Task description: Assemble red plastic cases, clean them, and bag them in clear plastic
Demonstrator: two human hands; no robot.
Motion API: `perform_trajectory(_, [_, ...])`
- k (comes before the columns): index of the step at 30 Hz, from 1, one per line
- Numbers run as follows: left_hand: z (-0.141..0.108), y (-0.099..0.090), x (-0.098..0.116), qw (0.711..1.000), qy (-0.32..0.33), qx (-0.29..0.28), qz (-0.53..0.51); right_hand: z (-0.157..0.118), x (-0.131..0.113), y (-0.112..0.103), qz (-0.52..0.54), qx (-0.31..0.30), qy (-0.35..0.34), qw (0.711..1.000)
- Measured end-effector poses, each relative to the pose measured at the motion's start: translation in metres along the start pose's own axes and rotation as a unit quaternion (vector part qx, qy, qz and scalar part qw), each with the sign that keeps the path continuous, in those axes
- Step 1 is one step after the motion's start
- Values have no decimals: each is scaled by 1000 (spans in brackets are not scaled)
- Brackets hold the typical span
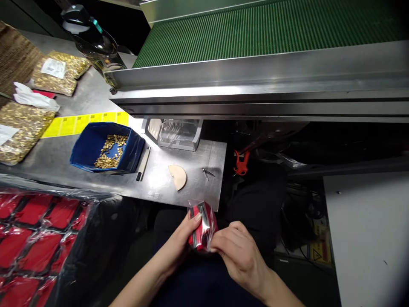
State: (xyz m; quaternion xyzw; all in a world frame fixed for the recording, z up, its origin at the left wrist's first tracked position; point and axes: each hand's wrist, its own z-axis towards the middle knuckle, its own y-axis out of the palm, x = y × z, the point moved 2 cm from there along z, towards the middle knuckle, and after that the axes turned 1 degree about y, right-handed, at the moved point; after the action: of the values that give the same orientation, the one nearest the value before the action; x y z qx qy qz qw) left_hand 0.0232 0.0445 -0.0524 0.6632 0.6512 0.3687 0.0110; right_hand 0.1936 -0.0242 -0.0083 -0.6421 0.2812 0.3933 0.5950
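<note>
A red and black packet [201, 226] in clear plastic wrap is held above my lap, just off the front edge of the metal table. My left hand [180, 238] grips its left side, thumb on top. At its lower right, my right hand [238, 251] pinches the loose clear wrap between thumb and fingers. On the table beyond lie a pale half-round piece [178, 177] with a notch, a small metal clip-like part [208, 172] and a white pen-like cutter [143, 163]. A blue bin [136, 149] holds small gold-coloured pieces.
A green ribbed conveyor [249, 36] with a metal side rail runs across the back. Bags of gold pieces [24, 128], a yellow label strip [79, 123] and a clear-fronted grey box [179, 134] sit on the table. Wrapped red packets [41, 249] fill a lined box at left.
</note>
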Motion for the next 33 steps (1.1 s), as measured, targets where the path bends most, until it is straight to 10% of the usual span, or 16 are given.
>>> perform_trajectory(4, [-3, 9, -14, 979, -157, -18, -131, 14, 0, -9, -17, 14, -94, 995])
perform_trajectory(11, [-9, 16, -17, 978, -129, -13, -164, 26, 6, -11, 84, -53, 111, 989])
perform_trajectory(24, [0, 16, -22, 978, -74, 65, -183, 9, -1, 1, 35, -49, 181, 982])
perform_trajectory(31, [-8, 4, -10, 997, -66, -22, -35, 13, -5, 3, -11, -14, 195, 981])
perform_trajectory(33, [-13, -12, 1, 991, 31, 2, 130, 18, -2, -7, 60, -37, 225, 972])
